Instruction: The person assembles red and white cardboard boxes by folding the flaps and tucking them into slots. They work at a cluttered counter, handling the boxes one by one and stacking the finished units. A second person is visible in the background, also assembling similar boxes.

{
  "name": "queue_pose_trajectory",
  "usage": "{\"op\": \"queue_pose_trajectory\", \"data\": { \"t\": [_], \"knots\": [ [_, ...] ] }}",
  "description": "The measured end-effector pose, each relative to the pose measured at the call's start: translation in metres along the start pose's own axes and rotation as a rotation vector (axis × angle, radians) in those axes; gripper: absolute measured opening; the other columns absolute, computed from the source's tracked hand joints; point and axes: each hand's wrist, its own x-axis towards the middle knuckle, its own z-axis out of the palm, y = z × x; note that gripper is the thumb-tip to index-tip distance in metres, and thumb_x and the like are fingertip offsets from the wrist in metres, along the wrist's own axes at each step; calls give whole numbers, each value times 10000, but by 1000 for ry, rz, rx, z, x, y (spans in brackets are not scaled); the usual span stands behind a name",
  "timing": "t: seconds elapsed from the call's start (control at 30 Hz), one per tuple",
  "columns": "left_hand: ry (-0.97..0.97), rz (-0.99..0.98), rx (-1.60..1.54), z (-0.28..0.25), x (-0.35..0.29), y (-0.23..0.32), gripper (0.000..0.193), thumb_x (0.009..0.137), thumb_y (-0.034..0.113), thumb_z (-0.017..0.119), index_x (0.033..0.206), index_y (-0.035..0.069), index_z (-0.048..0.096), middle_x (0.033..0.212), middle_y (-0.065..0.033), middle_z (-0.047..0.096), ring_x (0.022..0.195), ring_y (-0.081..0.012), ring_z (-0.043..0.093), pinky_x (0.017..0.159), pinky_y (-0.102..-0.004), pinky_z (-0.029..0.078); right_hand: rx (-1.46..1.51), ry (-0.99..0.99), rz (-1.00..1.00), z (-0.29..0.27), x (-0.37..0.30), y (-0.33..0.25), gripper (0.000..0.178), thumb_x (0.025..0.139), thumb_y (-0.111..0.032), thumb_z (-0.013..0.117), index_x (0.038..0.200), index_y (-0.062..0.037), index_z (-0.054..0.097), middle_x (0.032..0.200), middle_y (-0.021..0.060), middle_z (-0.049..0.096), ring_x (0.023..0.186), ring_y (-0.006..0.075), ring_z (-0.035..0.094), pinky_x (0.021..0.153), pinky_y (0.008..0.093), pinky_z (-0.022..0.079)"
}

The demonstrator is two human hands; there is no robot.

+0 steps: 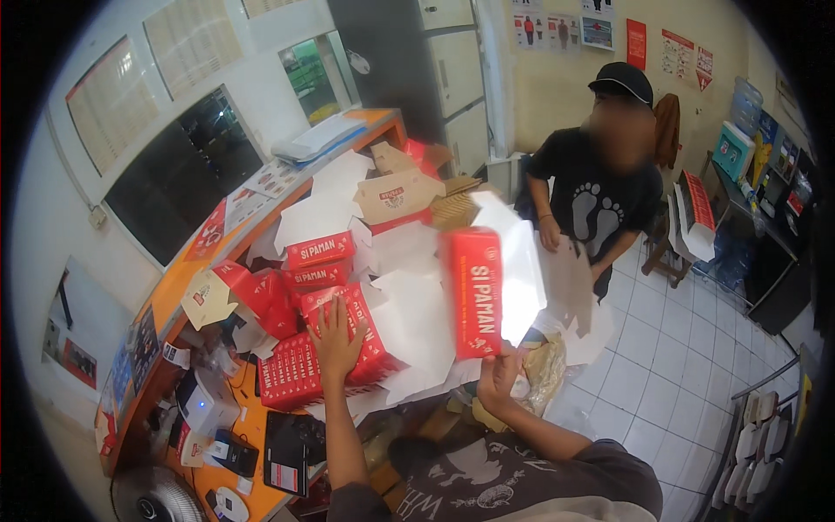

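My left hand [337, 341] lies with fingers spread on a pack of red folded cartons [370, 335], beside a row of red cartons standing on edge [290, 374]. Between the fingers and thumb of my right hand [498, 376] is the lower end of a red and white food carton [477, 296]. That carton is raised off the pile, its red printed side and white inner flaps showing. Under and behind it, flattened white carton sheets [409, 317] cover the counter. Two red cartons [319, 261] lie farther back, near a brown kraft carton [397, 196].
Across the counter stands a person in a black cap and dark shirt [600, 187], hands near a cardboard sheet [557, 278]. To the left on the orange counter [252, 426] are a white printer [207, 402], a tablet [287, 457] and a fan [156, 500]. A stool [668, 261] holds more cartons.
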Motion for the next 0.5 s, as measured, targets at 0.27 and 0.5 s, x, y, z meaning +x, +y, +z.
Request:
{"op": "queue_pose_trajectory", "data": {
  "t": [0.27, 0.5],
  "knots": [
    [-37, 6, 32, -5, 0, 5, 652, 923, 571, 415, 1484, 257, 307, 1569, -76, 205, 1430, -375, 176, 1110, -647, 84, 4, -114, 166, 4, -20, 6, 173, 973, -102, 503, 1070, 33, 551, 891, 93, 590, 772, 138, 572, 713, 286, 471],
    [-45, 5, 21, -6, 1, 6, 649, 922, 578, 411, 1480, 262, 314, 1570, -84, 202, 1431, -376, 173, 1105, -651, 90, -2, -114, 146, 7, -14, 9, 192, 916, -83, 601, 1074, 14, 549, 883, 86, 594, 803, 149, 577, 742, 295, 465]
  ]
}}
